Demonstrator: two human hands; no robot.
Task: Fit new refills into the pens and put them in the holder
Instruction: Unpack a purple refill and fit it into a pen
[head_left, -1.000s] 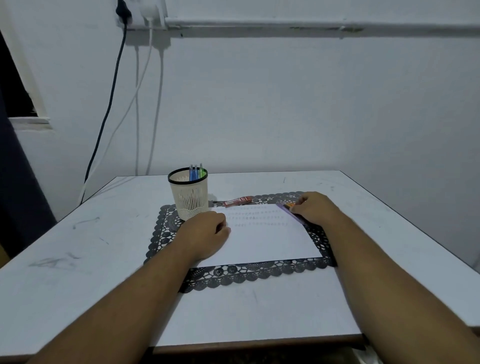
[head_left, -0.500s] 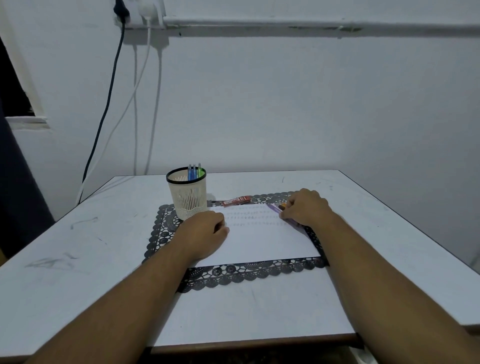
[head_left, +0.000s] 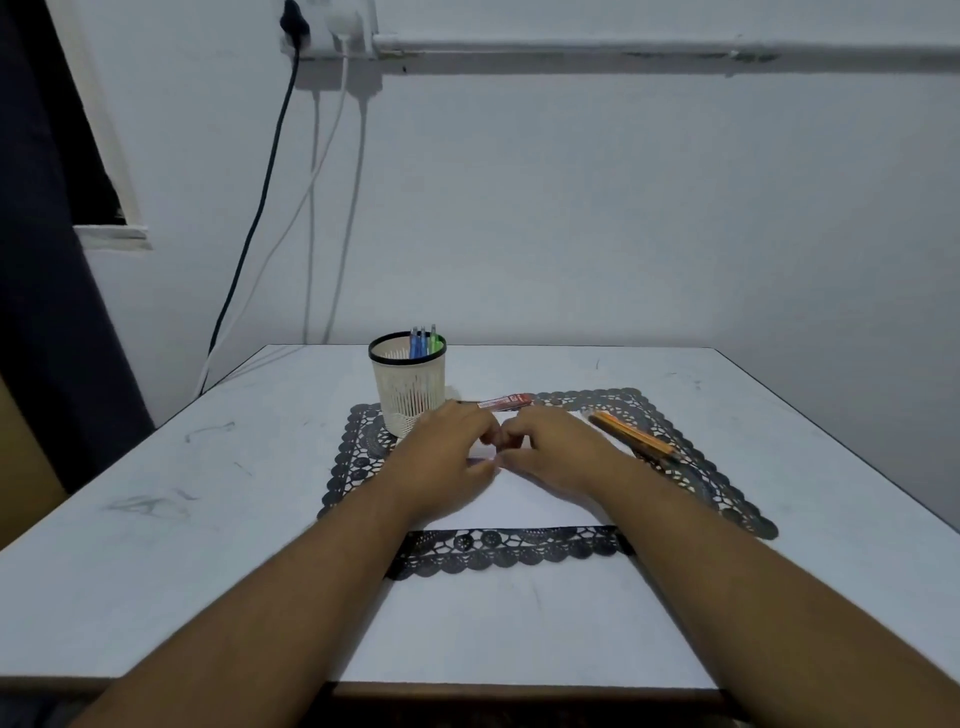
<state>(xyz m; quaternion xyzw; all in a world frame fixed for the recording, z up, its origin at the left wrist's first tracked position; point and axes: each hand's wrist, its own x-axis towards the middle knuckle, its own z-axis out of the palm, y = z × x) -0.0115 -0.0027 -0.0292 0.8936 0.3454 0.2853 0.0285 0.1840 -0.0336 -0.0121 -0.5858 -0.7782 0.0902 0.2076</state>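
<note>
Both hands meet over the white sheet of paper (head_left: 524, 499) that lies on the black lace placemat (head_left: 691, 467) in the middle of the white table (head_left: 208, 519). The left hand (head_left: 441, 457) and right hand (head_left: 550, 452) sit fingertip to fingertip, and a short sliver of a slim lilac pen (head_left: 480, 460) shows in the gap between them; its long axis appears to run left to right, one end toward each grip. Each grip looks curled around its end of the pen, but the fingers hide the contact and motion blur softens it, so how firmly each pinches cannot be told. Any pull or twist to open the barrel would probably run along that left-right axis, the hands drawing apart. The red flat refill packet (head_left: 506, 401) lies just beyond the fingertips, nearer the right hand, and orange pencil-like sticks (head_left: 634, 439) rest on the mat further right. The cream mesh pen holder with a black rim (head_left: 409, 384), already holding blue and green pens (head_left: 423, 343), stands just behind the left hand, the nearer one for the drop.
</note>
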